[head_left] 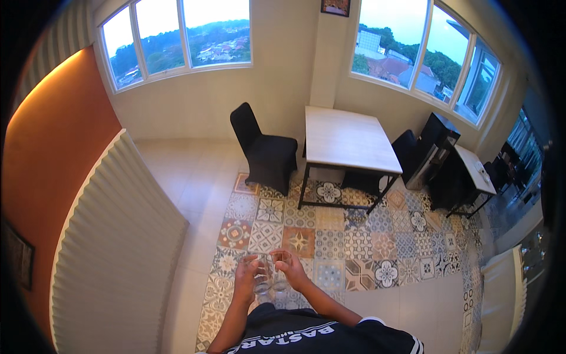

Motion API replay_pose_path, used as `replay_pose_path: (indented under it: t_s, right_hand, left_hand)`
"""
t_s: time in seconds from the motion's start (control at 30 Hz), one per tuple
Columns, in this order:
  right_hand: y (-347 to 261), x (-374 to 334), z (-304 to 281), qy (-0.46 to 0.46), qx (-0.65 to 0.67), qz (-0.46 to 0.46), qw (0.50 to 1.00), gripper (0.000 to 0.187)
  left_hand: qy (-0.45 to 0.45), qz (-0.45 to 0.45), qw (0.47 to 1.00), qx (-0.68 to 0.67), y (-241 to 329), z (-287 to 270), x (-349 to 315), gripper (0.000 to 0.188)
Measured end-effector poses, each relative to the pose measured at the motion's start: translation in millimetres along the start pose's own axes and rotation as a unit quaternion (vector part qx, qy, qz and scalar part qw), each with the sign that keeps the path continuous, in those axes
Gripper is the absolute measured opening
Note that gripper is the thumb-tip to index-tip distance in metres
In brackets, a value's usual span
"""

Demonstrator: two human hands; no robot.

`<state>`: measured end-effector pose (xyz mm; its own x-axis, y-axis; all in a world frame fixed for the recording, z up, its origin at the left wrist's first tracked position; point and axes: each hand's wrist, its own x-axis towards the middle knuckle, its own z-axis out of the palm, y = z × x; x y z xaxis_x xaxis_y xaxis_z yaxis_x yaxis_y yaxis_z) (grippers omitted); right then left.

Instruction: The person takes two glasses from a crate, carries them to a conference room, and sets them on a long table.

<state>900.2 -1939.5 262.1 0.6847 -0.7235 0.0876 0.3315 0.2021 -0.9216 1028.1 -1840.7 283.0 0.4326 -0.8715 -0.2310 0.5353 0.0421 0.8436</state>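
Note:
In front of my body I hold two clear drinking glasses, close side by side and upright. My left hand [246, 276] is closed around the left glass [262, 287]. Around the right glass [280, 285] the fingers of my right hand [292, 272] are curled near its rim. Through the clear walls the patterned floor shows, and I make out no contents. Whether the two glasses touch, I cannot tell.
A light-topped table [351, 137] with black legs stands ahead, a black-covered chair [262, 150] on its left. To my left rises a pleated cream partition [118, 248]. A tall black cabinet [433, 150] and another table [474, 169] stand farther right, on patterned tiles [330, 248].

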Motion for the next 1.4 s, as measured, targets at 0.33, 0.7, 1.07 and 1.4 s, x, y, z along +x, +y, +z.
replay_pose_path:
  t_s: [0.33, 0.7, 1.07, 1.4]
  right_hand:
    - [13, 183, 12, 0.054, 0.043, -0.005, 0.998, 0.052]
    - [22, 358, -33, -0.042, 0.047, 0.01, 0.998, 0.039]
    - [25, 552, -95, -0.12, 0.028, 0.049, 0.991, 0.033]
    - [64, 699, -47, -0.087, 0.056, 0.077, 0.992, 0.037]
  left_hand:
    - [-0.029, -0.016, 0.999, -0.024, 82, -30, 165, 0.046]
    - [0.006, 0.001, 1.0, 0.015, 109, -36, 330, 0.053]
    - [0.027, -0.012, 1.0, -0.007, 155, -19, 502, 0.045]
    - [0.114, 0.036, 0.992, -0.028, 209, -77, 621, 0.043]
